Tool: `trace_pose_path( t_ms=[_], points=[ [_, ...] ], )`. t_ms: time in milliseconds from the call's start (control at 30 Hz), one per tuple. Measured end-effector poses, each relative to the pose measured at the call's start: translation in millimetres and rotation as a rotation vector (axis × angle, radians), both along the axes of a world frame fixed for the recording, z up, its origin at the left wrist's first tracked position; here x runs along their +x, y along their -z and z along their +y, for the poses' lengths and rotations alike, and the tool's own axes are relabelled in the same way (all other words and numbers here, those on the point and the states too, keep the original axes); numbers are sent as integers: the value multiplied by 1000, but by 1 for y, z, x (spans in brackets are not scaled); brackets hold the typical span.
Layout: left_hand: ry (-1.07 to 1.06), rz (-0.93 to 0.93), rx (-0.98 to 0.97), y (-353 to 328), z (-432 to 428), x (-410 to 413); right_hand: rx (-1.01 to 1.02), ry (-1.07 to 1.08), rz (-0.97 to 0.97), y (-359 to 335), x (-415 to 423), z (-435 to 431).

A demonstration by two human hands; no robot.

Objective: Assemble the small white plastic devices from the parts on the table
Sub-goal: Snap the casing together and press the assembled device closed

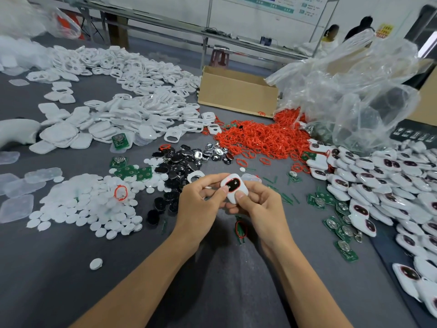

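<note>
I hold one small white device [237,188] over the middle of the table, its black window ringed in red facing up. My left hand [201,202] grips its left side, thumb on the window's edge. My right hand [257,207] grips it from the right and below, thumb pressed on its white face. Red rings [262,138] lie heaped behind. Black and silver window pieces [179,164] lie just beyond my hands. White round discs [99,204] are piled at the left, green circuit boards [132,171] near them. White shells [132,110] cover the far left.
Finished devices [378,183] are stacked along the right. A cardboard box [236,91] and a clear plastic bag [354,91] stand at the back right. A single red ring [241,229] and green strips lie under my right wrist. Two people stand far back.
</note>
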State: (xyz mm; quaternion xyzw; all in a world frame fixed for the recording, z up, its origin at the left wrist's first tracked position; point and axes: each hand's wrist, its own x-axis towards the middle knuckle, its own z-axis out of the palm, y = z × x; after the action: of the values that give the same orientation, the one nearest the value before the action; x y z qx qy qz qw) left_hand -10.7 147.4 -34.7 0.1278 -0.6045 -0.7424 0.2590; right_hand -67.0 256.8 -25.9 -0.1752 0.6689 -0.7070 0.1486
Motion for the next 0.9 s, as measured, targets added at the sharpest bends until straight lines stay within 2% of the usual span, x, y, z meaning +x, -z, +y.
trace_pose_path(
  t_ms=[433, 567, 667, 833, 900],
  points=[
    [-36, -6, 6, 0, 0, -1, -45, -75, -59, 0, 0, -1],
    [-16, 13, 39, 0, 0, -1, -50, -54, 1, 0, 2, -3],
    [-29, 10, 18, 2, -1, -2, -55, -13, 35, -2, 0, 0],
    [-53, -31, 8, 7, -2, -4, -54, 103, -37, -4, -11, 27],
    [-52, -39, 12, 7, -1, -4, -41, 214, -47, -10, -26, 47]
  ],
)
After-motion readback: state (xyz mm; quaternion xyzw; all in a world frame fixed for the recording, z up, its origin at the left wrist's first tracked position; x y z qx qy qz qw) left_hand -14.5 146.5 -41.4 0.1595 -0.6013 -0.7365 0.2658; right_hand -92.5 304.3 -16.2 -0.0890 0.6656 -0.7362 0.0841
